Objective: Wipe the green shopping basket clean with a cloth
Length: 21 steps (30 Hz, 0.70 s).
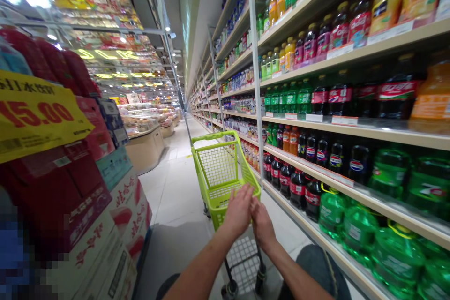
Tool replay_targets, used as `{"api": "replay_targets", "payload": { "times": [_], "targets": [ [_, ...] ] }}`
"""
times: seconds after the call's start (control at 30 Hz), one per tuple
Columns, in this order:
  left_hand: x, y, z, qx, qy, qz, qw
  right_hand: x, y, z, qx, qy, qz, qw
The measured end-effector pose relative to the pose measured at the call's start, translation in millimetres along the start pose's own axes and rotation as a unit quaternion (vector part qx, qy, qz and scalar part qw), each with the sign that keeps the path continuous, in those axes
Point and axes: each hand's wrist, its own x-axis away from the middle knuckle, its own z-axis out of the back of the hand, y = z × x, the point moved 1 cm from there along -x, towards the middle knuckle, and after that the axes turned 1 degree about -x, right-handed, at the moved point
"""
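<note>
A lime-green shopping cart (216,168) stands right in front of me, with its mesh basket above a lower wire rack (242,262) on black casters. My left hand (239,208) is over the cart's near end, with its fingers stretched forward and lying close together. Beside it, my right hand (263,226) is angled inward, its fingertips meeting the left hand's fingers. Both hands hide the near rim of the basket, so whether they rest on it is not clear. No object shows in either hand.
Shelves on the right hold soda bottles (339,93) and large green bottles (397,248) at the bottom. Stacked drink cartons (126,211) with a yellow price sign (38,112) stand close on the left. A pale tiled aisle (165,192) runs ahead past a wooden display counter (146,147).
</note>
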Motion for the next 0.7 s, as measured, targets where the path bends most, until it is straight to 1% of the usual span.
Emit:
{"api": "replay_targets", "payload": {
  "times": [0.03, 0.07, 0.1, 0.17, 0.2, 0.23, 0.27, 0.3, 0.33, 0.4, 0.47, 0.5, 0.57, 0.63, 0.67, 0.7],
  "targets": [
    [5, -19, -6.5, -0.021, -0.015, 0.077, 0.997, 3, 6, 3, 0.005, 0.005, 0.0, 1.0],
    [12, -38, -13.5, -0.046, -0.044, 0.133, 0.989, 10, 13, 4, 0.012, 0.002, -0.004, 1.0],
    [20, -55, -20.4, -0.064, -0.086, 0.164, 0.981, 20, 21, 5, 0.02, -0.001, -0.01, 1.0],
    [35, -79, -30.9, -0.086, -0.129, 0.168, 0.974, 46, 35, 4, 0.037, -0.017, -0.023, 0.999],
    [40, -86, -34.6, -0.091, -0.137, 0.159, 0.973, 56, 41, 5, 0.044, -0.021, -0.028, 0.998],
    [44, -89, -37.3, -0.093, -0.135, 0.149, 0.975, 63, 47, 8, 0.05, -0.017, -0.035, 0.998],
    [47, -90, -39.2, -0.095, -0.13, 0.143, 0.977, 63, 50, 13, 0.053, -0.004, -0.042, 0.998],
    [48, -89, -40.6, -0.096, -0.125, 0.141, 0.977, 57, 52, 20, 0.053, 0.016, -0.049, 0.997],
    [48, -88, -41.7, -0.096, -0.122, 0.141, 0.978, 45, 52, 27, 0.048, 0.039, -0.056, 0.997],
    [47, -84, -43.2, -0.096, -0.12, 0.144, 0.978, 13, 47, 39, 0.025, 0.077, -0.063, 0.995],
    [47, -83, -44.7, -0.093, -0.124, 0.147, 0.977, -12, 40, 41, 0.0, 0.087, -0.07, 0.994],
    [47, -84, -45.4, -0.091, -0.127, 0.145, 0.977, -16, 36, 37, -0.009, 0.079, -0.08, 0.994],
    [48, -86, -47.0, -0.088, -0.133, 0.137, 0.978, -6, 31, 25, -0.019, 0.04, -0.111, 0.993],
    [50, -89, -48.5, -0.085, -0.136, 0.13, 0.978, 18, 30, 14, -0.027, -0.014, -0.134, 0.99],
    [51, -91, -49.2, -0.083, -0.136, 0.127, 0.979, 28, 31, 11, -0.029, -0.028, -0.138, 0.99],
    [52, -92, -49.8, -0.082, -0.135, 0.125, 0.98, 34, 33, 11, -0.03, -0.026, -0.136, 0.99]
  ]
}}
